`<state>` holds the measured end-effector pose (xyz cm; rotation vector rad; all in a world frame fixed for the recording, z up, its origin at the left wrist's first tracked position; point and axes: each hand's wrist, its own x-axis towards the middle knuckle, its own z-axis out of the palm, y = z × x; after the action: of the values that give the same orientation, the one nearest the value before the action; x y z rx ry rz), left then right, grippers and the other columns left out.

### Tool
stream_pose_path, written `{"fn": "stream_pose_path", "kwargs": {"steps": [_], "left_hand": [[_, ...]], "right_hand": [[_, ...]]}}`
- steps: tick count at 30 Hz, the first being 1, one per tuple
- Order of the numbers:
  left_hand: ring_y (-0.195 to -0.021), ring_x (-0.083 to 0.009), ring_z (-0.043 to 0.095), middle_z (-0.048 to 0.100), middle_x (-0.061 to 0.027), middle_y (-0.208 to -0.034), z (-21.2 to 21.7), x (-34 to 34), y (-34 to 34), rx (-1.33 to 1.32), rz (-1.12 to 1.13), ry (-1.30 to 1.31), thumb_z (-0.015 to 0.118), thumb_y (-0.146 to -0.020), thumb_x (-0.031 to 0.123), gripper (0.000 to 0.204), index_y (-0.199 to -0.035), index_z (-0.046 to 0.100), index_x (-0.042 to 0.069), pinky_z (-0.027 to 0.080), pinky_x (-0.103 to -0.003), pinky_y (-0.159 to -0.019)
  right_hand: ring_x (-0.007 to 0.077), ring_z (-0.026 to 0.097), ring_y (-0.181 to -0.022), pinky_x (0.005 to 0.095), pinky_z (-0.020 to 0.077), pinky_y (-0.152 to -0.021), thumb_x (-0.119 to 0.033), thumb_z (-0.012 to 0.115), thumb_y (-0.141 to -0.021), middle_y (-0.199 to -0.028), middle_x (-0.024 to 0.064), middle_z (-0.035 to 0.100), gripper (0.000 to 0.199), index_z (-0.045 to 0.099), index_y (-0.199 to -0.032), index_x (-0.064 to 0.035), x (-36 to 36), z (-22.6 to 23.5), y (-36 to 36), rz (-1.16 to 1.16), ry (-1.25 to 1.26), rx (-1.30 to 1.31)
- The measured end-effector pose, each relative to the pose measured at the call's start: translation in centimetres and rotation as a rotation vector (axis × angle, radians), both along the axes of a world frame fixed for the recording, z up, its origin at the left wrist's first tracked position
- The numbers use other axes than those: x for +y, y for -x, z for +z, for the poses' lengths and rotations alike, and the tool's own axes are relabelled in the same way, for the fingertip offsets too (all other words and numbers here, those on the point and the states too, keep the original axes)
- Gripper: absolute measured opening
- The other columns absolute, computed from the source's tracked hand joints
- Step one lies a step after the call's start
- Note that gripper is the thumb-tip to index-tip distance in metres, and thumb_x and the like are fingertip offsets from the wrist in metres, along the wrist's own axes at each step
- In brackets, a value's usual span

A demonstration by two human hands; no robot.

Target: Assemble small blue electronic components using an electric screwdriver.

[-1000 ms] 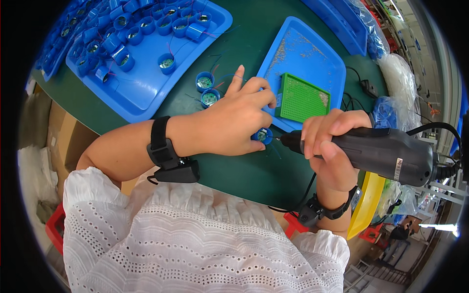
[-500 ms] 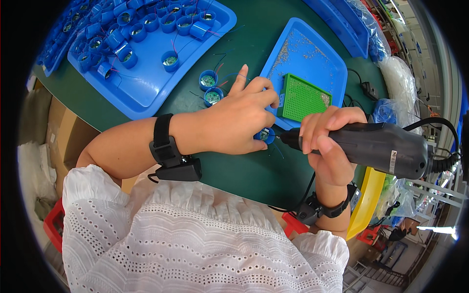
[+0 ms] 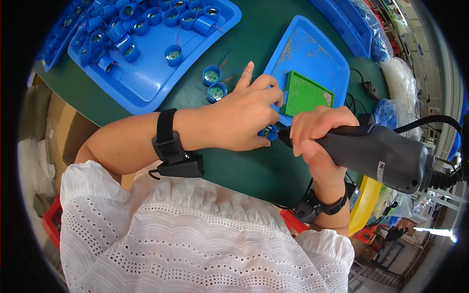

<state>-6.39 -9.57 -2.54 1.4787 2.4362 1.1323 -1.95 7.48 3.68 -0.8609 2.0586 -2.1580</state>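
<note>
My left hand (image 3: 244, 117) is closed on a small blue round housing (image 3: 268, 132) with a circuit board inside, holding it on the green table; the index finger sticks up. My right hand (image 3: 322, 128) wraps around a black electric screwdriver (image 3: 375, 155), held nearly level and pointing left. Its tip reaches the housing's opening, but whether it touches a screw is too small to tell. Just beyond my left wrist stand two more blue housings, the farther one (image 3: 211, 75) and the nearer one (image 3: 216, 92), with circuit boards and thin wires.
A large blue tray (image 3: 146, 90) at the far left holds many similar housings. At the right, another blue tray (image 3: 312, 41) has scattered small screws and a green perforated tray (image 3: 307, 95). A yellow bin (image 3: 365, 202) stands near my right forearm. The screwdriver's cable (image 3: 430, 118) runs off right.
The screwdriver's tip has come closer to the housing, and its rear end has swung a little lower. My left hand keeps its hold on the housing.
</note>
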Motion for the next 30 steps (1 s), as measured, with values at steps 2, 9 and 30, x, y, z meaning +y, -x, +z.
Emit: {"fn": "stream_pose_path", "kwargs": {"steps": [2, 9, 30], "left_hand": [[-0.118, -0.0296, 0.038, 0.051, -0.0106, -0.108, 0.0, 0.1, 0.0, -0.004, -0.002, 0.001, 0.078, -0.061, 0.018, 0.027, -0.082, 0.070, 0.004, 0.017, -0.071, -0.100], [-0.117, -0.0286, 0.039, 0.051, -0.0102, -0.107, -0.2, 0.0, 0.1, 0.004, -0.002, -0.026, 0.078, -0.060, 0.017, 0.027, -0.082, 0.070, 0.005, 0.016, -0.071, -0.101], [-0.125, -0.0490, 0.026, 0.023, -0.0344, -0.136, 2.4, -3.9, -4.3, 0.186, 0.474, 0.117, 0.085, -0.050, 0.049, 0.119, -0.143, 0.023, 0.010, 0.028, -0.052, -0.103]], "right_hand": [[0.0146, 0.052, -0.058, 0.0257, 0.0399, -0.051, 0.008, 0.058, -0.074, -0.071, 0.0065, 0.050, 0.022, 0.046, -0.089, -0.0029, -0.1, 0.0, 0.0, -0.006, 0.008, -0.023], [0.0135, 0.052, -0.058, 0.0243, 0.0406, -0.051, 0.005, 0.060, -0.075, -0.069, 0.0063, 0.051, 0.019, 0.048, -0.088, -0.0018, -0.6, -0.4, -0.2, -0.022, 0.052, 0.010], [0.0150, 0.047, -0.056, 0.0338, 0.0378, -0.068, -0.009, 0.050, -0.073, -0.069, 0.0056, 0.047, 0.028, 0.051, -0.101, -0.0033, 9.2, 9.8, -5.2, -0.184, 0.771, 0.576]]}}
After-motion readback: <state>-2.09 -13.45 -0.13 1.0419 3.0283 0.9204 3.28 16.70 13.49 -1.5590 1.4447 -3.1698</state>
